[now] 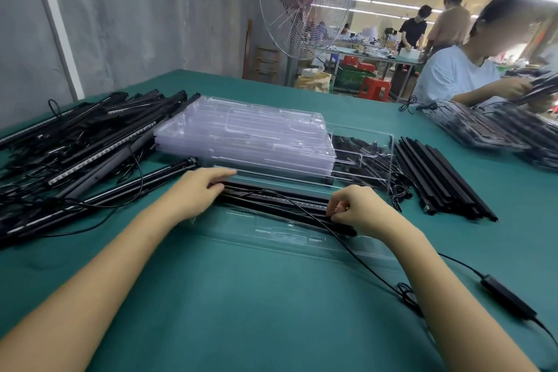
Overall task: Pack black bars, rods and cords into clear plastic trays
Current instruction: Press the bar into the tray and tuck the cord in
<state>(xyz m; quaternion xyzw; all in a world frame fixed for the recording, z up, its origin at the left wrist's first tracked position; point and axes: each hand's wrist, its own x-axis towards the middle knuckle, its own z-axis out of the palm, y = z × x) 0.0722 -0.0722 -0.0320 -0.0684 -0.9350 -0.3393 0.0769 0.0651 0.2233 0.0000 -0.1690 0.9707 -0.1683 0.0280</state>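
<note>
Scanning every surface for print, and nothing is legible. The near clear plastic tray [271, 234], the long black bars [271, 201] in it and the black adapter block [507, 296] at near right show no readable lettering.

I count two hands, my left hand [196, 193] and right hand [359, 208]; one clear tray [271, 234]; black bars [280, 201] in it, too overlapped to number; one stack of empty trays [241, 136]; one cord [362, 263]; one adapter [507, 299]; one fan [305, 3]; three other people [459, 72]. The heap [75, 142] of bars on the left is past counting.
</note>
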